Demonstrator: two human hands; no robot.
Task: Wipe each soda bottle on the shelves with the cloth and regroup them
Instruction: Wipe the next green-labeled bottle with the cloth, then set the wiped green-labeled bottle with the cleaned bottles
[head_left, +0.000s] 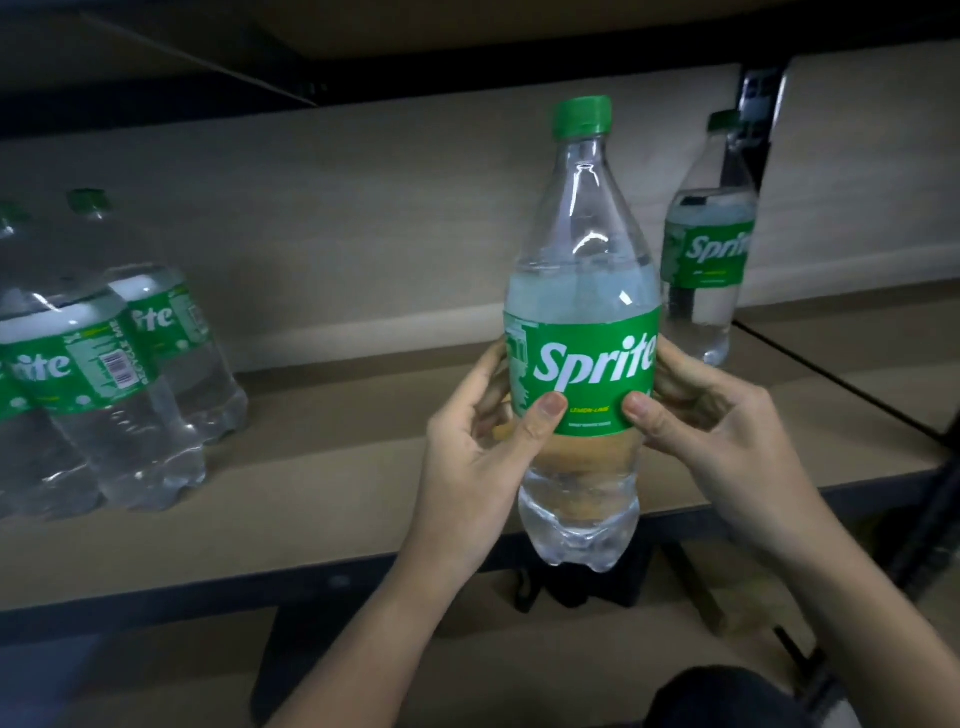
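Observation:
A clear Sprite bottle (582, 322) with a green cap and green label is upright in front of the shelf, its base level with the shelf's front edge. My left hand (478, 447) grips its left side, thumb on the label. My right hand (711, 436) grips its right side, thumb on the label's lower edge. Another Sprite bottle (709, 254) stands on the shelf behind and to the right. A group of Sprite bottles (104, 374) stands at the left of the shelf. No cloth is in view.
The tan shelf board (337, 457) has a dark metal front rail (260, 582). A dark upright post (748, 130) stands at the back right. A lower shelf (156, 675) lies beneath, and an upper shelf hangs overhead.

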